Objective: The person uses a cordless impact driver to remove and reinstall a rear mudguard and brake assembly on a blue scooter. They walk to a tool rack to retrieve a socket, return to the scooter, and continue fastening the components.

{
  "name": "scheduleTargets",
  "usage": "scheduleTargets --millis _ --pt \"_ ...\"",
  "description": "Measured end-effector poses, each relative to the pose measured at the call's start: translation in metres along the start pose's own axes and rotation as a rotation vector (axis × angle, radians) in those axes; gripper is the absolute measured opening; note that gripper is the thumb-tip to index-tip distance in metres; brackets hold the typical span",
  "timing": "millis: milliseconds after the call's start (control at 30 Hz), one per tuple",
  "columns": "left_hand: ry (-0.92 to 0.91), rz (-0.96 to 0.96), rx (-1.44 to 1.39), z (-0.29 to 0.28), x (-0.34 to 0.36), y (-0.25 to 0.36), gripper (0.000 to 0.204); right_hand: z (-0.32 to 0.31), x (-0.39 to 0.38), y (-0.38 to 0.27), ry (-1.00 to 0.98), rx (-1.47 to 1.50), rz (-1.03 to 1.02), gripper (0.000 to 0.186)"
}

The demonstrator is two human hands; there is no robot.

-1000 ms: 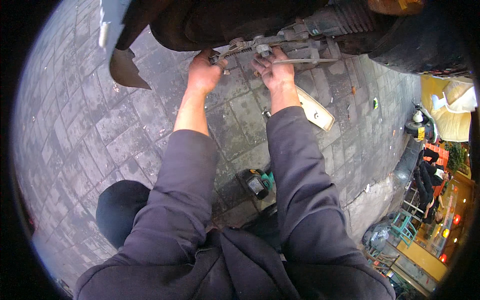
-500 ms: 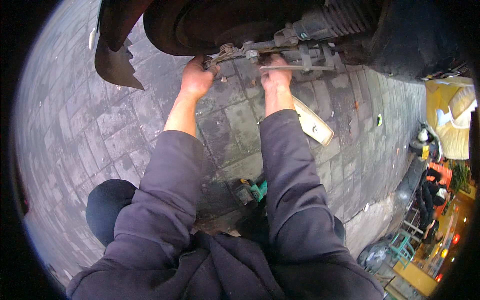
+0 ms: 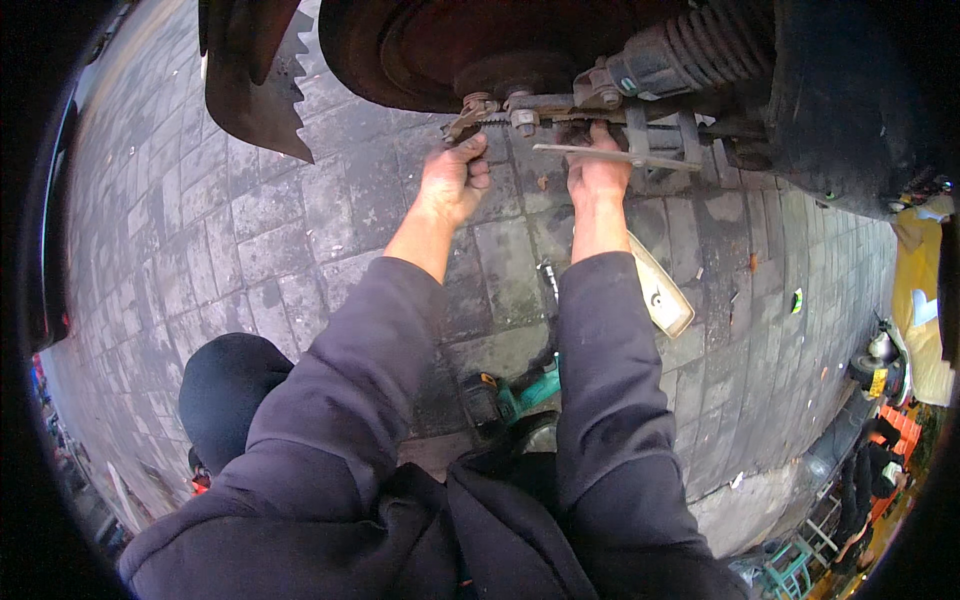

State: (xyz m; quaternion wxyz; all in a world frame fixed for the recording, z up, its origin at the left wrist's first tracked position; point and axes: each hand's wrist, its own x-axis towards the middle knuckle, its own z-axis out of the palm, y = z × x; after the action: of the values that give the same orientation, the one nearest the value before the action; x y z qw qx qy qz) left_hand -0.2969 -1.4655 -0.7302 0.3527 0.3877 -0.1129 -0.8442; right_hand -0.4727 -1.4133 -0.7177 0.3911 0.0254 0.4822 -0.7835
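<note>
Where left grip (image 3: 454,182) curls, lever (image 3: 462,124) just beyond

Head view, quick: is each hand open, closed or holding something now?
Left hand: curled closed near the lever; any hold unclear.
Right hand: partly behind the bar; cannot be told.

Two hands (image 3: 453,182), one tray (image 3: 676,316)

Open room lies over grey rectangular paving (image 3: 508,275) between the left hand (image 3: 453,182) and right hand (image 3: 599,181), where a flat grey metal bar (image 3: 655,161) obstructs.
</note>
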Motion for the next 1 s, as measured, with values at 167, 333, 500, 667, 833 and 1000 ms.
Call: scheduleTargets --millis 167,333,500,667,833,1000 --pt "0.074 0.044 -0.237 0.023 0.024 -0.019 0.005 0.004 -0.009 -0.005 -0.053 -0.049 0.007 0.03" --pt "0.235 0.147 -0.416 -0.02 0.028 -0.016 0.01 0.001 0.004 -0.002 0.003 -0.108 0.126 0.028" --pt "0.447 0.094 -0.393 -0.041 0.018 -0.018 0.011 0.003 0.011 0.009 0.046 -0.047 -0.13 0.026" --pt "0.182 -0.012 -0.217 0.002 0.017 -0.037 0.005 0.005 0.003 0.004 0.018 -0.11 -0.002 0.027" --pt "-0.01 -0.114 -0.299 0.037 0.021 -0.034 0.01 -0.002 0.008 0.007 -0.036 -0.085 -0.054 0.025" --pt "0.026 -0.125 -0.177 0.055 0.018 -0.039 0.015 -0.014 0.023 -0.005 0.036 -0.18 -0.258 0.026"
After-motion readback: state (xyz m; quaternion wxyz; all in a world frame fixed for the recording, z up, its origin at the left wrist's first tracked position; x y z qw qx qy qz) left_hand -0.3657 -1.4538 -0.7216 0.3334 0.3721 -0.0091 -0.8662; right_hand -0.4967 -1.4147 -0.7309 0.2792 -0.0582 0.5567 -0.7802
